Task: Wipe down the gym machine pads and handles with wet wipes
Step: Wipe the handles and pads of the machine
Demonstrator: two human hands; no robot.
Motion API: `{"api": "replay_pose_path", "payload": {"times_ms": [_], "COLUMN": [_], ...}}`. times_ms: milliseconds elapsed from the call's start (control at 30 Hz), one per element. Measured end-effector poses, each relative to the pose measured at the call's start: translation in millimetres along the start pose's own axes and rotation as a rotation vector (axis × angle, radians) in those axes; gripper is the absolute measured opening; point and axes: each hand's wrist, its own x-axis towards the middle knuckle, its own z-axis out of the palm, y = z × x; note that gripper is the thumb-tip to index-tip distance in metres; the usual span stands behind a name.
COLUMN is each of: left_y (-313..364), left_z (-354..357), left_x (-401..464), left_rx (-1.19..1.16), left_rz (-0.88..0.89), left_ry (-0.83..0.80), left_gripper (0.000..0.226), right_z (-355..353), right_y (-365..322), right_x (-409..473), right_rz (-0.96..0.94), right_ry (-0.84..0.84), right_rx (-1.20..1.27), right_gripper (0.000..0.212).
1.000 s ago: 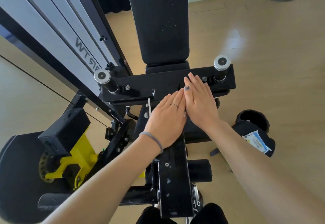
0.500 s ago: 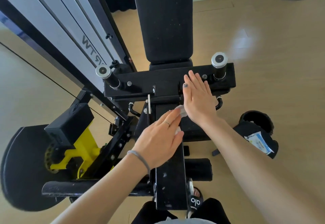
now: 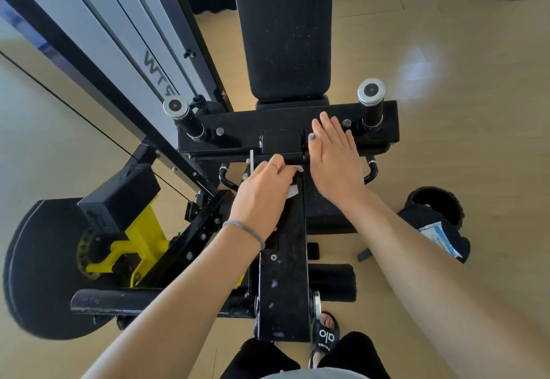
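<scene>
Wiping item: wet wipe [image 3: 293,189], bunched under your left hand [image 3: 262,191] on the black centre beam [image 3: 282,274]; grip closed on it. Right hand [image 3: 334,160] flat, fingers straight, bracing the crossbar [image 3: 238,134]. Press firmly; refold when soiled; handles [image 3: 370,102] remain.

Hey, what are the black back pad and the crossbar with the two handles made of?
Tall black back pad: likely vinyl over foam, matte with faint speckles. Black crossbar: painted metal, glossy, with bolts. Handles' silver end caps: shiny metal, seemingly.
</scene>
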Motion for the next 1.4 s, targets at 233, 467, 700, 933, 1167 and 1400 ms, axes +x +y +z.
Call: {"api": "replay_pose_path", "payload": {"times_ms": [233, 467, 700, 933, 1167, 1400], "left_y": [10.8, 6.6, 6.6, 11.4, 4.9, 13.0], "left_z": [-10.2, -7.3, -6.1, -14.9, 3.7, -2.6], "left_x": [-50.2, -17.0, -41.6, -44.5, -30.8, -44.4], "left_rx": [-0.033, 0.067, 0.052, -0.007, -0.062, -0.090], "left_rz": [0.267, 0.023, 0.079, 0.173, 0.094, 0.165], "left_ry": [-0.015, 0.009, -0.036, -0.089, 0.062, 0.010], "left_gripper": [0.039, 0.012, 0.028, 0.016, 0.028, 0.017], "right_z": [-1.5, -2.5, -1.4, -1.3, 0.3, 0.4], "right_y": [-1.7, -0.2, -0.2, -1.4, -3.4, -1.9], "right_x": [-0.1, -0.2, -0.7, 0.3, -0.4, 0.3], "right_rz": [0.007, -0.010, -0.013, 0.002, 0.003, -0.016], "right_ry": [-0.015, -0.015, -0.004, -0.005, 0.028, 0.030], "right_rx": [0.006, -0.001, -0.017, -0.027, -0.034, -0.069], "right_gripper": [0.055, 0.054, 0.054, 0.053, 0.052, 0.052]}}
